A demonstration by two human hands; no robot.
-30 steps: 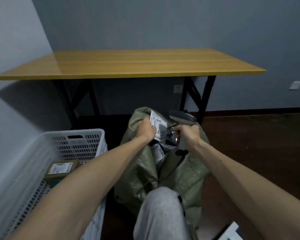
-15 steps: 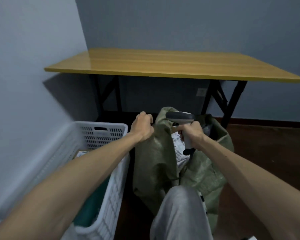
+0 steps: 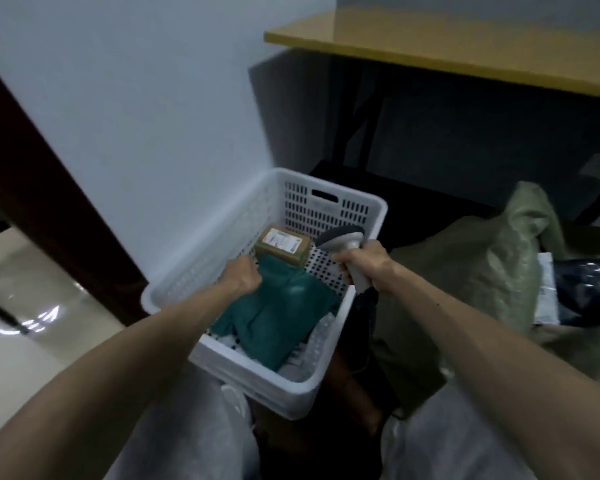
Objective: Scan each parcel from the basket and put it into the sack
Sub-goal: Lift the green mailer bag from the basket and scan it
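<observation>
Head camera: reaching into the basket

Left hand (image 3: pixel 243 277) curls round the top corner of a teal parcel (image 3: pixel 278 313) lying in the white basket (image 3: pixel 326 211), beside a brown box (image 3: pixel 283 245). Right hand (image 3: pixel 366 263) grips the scanner (image 3: pixel 343 237) over the basket's right rim; the green sack (image 3: pixel 492 268) stands just right

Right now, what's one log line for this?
step: pick parcel | left hand: grips teal bag in basket | right hand: holds scanner
</observation>
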